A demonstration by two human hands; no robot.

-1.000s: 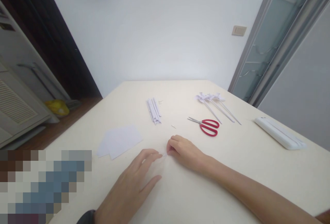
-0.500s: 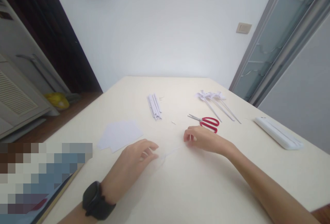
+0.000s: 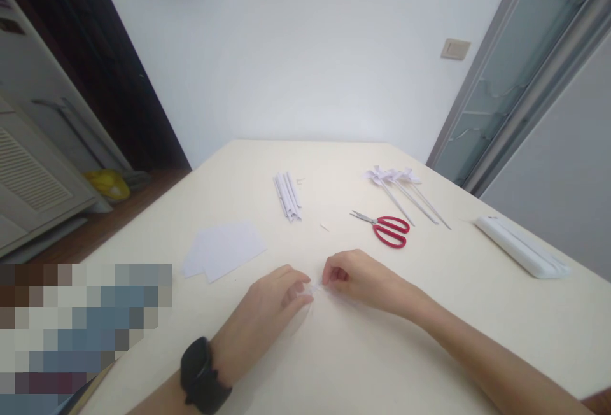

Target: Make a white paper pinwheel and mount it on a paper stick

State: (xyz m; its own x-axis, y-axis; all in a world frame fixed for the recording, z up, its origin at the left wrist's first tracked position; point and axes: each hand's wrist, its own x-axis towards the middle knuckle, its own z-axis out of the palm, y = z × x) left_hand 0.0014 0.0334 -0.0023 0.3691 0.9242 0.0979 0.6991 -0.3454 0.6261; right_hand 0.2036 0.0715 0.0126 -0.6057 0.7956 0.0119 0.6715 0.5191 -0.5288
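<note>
- Three finished paper pinwheels on thin sticks lie together toward the far right part of the bench, so part of the work looks done.
- A bundle of rolled paper sticks lies near the middle of the far edge and a small stack of paper squares lies toward the left edge; judging by these, more pieces remain to be made up.
- The left hand and right hand meet near the middle of the bench, fingertips pinched on a small pale scrap held between them, just above the surface.
- Red-handled scissors lie unused, just beyond the right hand.
- The scrap is too small and pale to say what it is.
- A long white case lies by the right edge; its contents cannot be made out.
- The near left corner is blurred out.
</note>
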